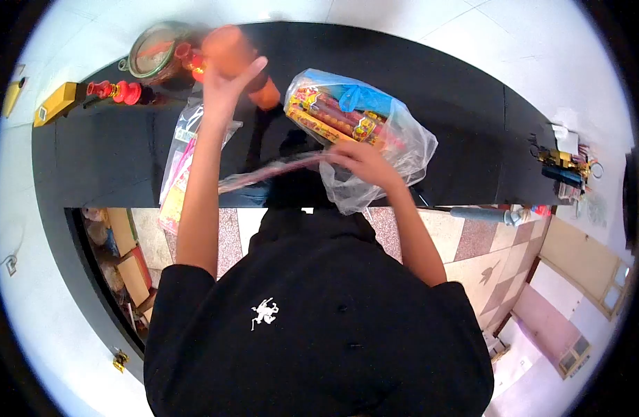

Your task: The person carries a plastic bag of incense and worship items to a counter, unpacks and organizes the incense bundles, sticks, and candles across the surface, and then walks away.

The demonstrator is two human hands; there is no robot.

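My left hand [225,87] is closed around an orange vase-like container [228,50], which leans and is smeared by motion; its fingers are partly hidden, with the thumb showing on the near side. In my right hand [365,163] is the end of a long, thin dark-red bundle in clear plastic wrap [281,170], stretching left toward my left forearm. Just beyond the right hand lies a clear plastic bag [413,142] with several red and yellow printed packets [333,115] and a blue plastic piece [368,99]. Under my left forearm rests a clear packet with pink and yellow contents [177,170].
On the black counter [465,104], a round greenish pot [152,52], a red candlestick-like piece [118,92] and a yellow box [57,104] stand at the far left. Several small items [570,163] are at the right end. An open compartment [118,257] is below left.
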